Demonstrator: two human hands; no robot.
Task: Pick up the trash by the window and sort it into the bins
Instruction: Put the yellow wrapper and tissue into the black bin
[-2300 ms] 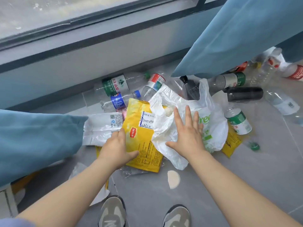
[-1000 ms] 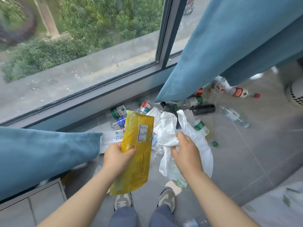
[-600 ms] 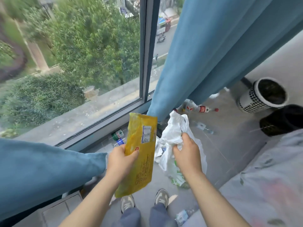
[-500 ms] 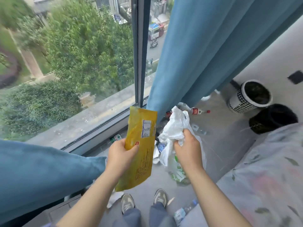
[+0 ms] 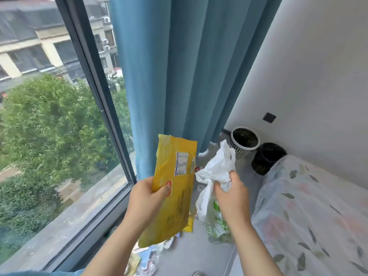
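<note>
My left hand point(image 5: 146, 198) grips a yellow mailer bag point(image 5: 175, 188) with a white label, held upright at chest height. Beside it my right hand point(image 5: 232, 194) clutches a crumpled white plastic bag point(image 5: 216, 168) with green print, whose lower part hangs down. Two bins stand in the far corner by the wall: a white perforated bin point(image 5: 244, 143) and a black bin point(image 5: 266, 157) to its right. More wrappers and litter point(image 5: 147, 257) lie on the grey floor below my left arm.
The window point(image 5: 59, 116) fills the left side, with a dark frame and sill. A blue curtain point(image 5: 179, 66) hangs in the middle. A bed with a floral cover point(image 5: 310, 216) takes up the right. A narrow strip of floor runs between them toward the bins.
I lifted the yellow mailer and the white bag off the floor and stood up. The view has risen and turned right, bringing the bins and bed into sight.
</note>
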